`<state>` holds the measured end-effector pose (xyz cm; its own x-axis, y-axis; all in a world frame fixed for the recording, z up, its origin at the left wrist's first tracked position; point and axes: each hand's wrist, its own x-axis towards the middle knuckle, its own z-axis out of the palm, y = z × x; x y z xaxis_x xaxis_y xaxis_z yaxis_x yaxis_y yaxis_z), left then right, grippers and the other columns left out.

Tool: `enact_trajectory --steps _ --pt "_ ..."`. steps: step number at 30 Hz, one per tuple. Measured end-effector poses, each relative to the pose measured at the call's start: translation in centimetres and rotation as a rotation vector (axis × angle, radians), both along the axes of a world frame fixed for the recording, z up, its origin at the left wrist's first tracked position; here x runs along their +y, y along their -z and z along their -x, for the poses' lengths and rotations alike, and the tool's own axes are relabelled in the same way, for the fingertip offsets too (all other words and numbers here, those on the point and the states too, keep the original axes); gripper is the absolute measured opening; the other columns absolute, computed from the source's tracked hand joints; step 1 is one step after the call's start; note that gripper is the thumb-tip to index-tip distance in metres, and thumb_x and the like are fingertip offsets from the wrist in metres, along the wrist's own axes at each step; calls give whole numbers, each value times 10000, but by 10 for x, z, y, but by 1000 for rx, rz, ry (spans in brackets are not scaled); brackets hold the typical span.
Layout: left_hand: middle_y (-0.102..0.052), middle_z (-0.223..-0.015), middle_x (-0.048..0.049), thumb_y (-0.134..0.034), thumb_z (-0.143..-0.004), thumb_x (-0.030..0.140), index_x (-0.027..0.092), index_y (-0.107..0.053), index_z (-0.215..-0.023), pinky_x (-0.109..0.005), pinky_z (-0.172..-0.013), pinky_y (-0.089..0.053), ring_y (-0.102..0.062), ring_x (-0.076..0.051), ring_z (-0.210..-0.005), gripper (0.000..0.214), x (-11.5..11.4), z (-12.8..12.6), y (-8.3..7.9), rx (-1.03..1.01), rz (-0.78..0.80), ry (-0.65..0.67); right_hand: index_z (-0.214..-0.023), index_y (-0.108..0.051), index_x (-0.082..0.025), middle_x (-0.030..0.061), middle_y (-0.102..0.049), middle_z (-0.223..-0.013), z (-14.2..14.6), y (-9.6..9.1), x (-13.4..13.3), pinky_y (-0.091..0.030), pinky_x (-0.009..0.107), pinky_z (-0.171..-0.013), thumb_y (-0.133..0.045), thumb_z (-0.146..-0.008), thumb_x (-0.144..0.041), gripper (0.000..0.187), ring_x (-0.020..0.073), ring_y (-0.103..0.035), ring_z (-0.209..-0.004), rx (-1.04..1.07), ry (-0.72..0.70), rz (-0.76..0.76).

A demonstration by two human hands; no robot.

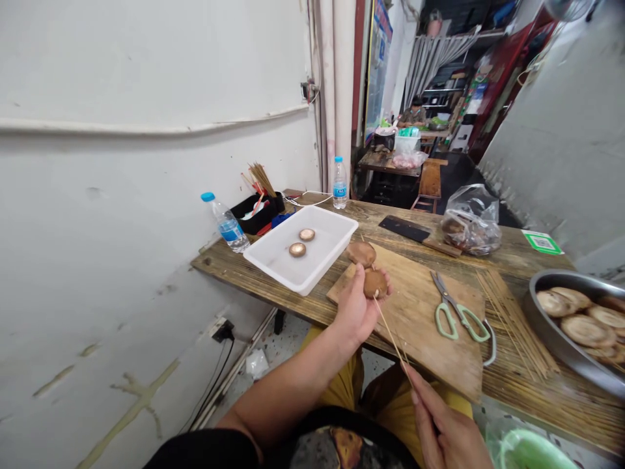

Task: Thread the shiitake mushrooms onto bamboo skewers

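My left hand [359, 305] is closed around a brown mushroom cap [375, 284], above the near left part of a wooden cutting board [415, 319]. A second mushroom cap [361, 253] sits just beyond it, seemingly on the same skewer. My right hand [439, 417] pinches the lower end of a thin bamboo skewer [390, 335], whose upper part runs into the held cap. On the board lie scissors [458, 309] with pale green handles. Two mushroom caps [297, 249] rest pale side up in a white plastic tray [312, 284] to the left.
A metal bowl [534, 286] of mushrooms stands at the right, beside loose skewers [520, 326]. Farther back are a cleaver [404, 228], a plastic bag [471, 218] and water bottles [340, 184]. A green bin [532, 449] sits below right. A person [415, 114] sits in the background.
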<state>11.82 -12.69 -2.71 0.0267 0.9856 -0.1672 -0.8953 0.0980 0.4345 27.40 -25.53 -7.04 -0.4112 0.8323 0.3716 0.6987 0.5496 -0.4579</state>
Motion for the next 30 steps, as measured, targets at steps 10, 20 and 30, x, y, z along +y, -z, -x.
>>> enact_trajectory --steps 10,20,30 --pt "-612 -906 -90 -541 -826 365 120 -578 -925 -335 -752 -485 -593 -168 -830 267 -2 -3 -3 57 -23 -33 -1340 -413 -80 81 -736 -712 5 0 5 -563 202 -576 -342 -911 -149 441 169 -693 -557 11 -28 68" --pt "-615 -905 -80 -541 -822 381 132 -591 -896 -335 -769 -494 -598 -172 -848 264 -8 -9 -7 52 -37 -17 -1306 -468 -91 124 -721 -956 12 2 15 -574 239 -679 -366 -871 -105 448 204 -702 -820 9 -14 -111" --pt "-614 -903 -80 -486 -846 413 132 -587 -907 -323 -779 -494 -597 -172 -859 304 -15 -15 -12 -24 -43 48 -1311 -396 -6 198 -677 -1042 19 1 20 -561 246 -734 -356 -839 -45 476 216 -668 -922 -16 6 -290"
